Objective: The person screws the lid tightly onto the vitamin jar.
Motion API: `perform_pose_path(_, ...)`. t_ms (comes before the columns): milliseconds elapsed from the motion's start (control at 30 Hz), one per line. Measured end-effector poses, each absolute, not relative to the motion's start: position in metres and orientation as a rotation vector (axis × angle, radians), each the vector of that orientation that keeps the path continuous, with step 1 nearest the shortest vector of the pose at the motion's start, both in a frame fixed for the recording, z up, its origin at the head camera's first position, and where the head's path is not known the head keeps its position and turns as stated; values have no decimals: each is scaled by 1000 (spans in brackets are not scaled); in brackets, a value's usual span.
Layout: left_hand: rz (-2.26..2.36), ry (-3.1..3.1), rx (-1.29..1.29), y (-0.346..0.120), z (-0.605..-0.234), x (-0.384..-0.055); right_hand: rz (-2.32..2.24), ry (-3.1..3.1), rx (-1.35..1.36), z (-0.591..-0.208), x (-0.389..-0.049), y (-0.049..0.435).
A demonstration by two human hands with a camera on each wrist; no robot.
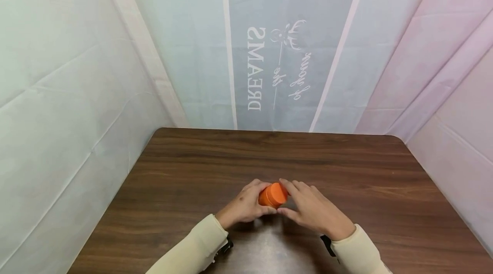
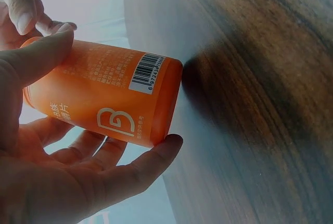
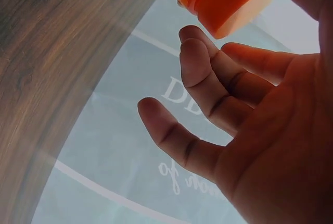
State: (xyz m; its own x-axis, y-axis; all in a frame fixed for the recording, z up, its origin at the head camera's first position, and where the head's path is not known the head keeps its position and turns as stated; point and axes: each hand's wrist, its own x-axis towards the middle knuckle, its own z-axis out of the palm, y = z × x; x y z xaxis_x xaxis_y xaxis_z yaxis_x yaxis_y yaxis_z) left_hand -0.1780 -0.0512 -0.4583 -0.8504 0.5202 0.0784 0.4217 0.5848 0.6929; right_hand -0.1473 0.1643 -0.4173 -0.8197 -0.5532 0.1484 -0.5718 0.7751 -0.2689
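Note:
An orange bottle (image 1: 265, 199) with a matching orange cap (image 1: 278, 193) is tilted over the table, its cap toward the right hand. My left hand (image 1: 246, 205) grips the bottle, thumb on one side and fingers on the other. White print and a barcode (image 2: 147, 73) show along the bottle in the left wrist view, and a fingertip rests at its base. My right hand (image 1: 313, 209) is beside the cap, thumb and index finger spread to either side of it. In the right wrist view its other fingers (image 3: 195, 62) are loosely bent and hold nothing.
A dark wood-grain table (image 1: 192, 167) with rounded far corners lies below both hands. Pale fabric walls (image 1: 77, 72) stand at the left, right and back; the back one carries mirrored white lettering (image 1: 255, 68).

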Motion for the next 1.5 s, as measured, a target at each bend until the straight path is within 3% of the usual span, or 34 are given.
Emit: perform_pose_path(1500, 1363, 2554, 664, -68, -473, -178, 457, -2850, 1039, -423, -152, 154)
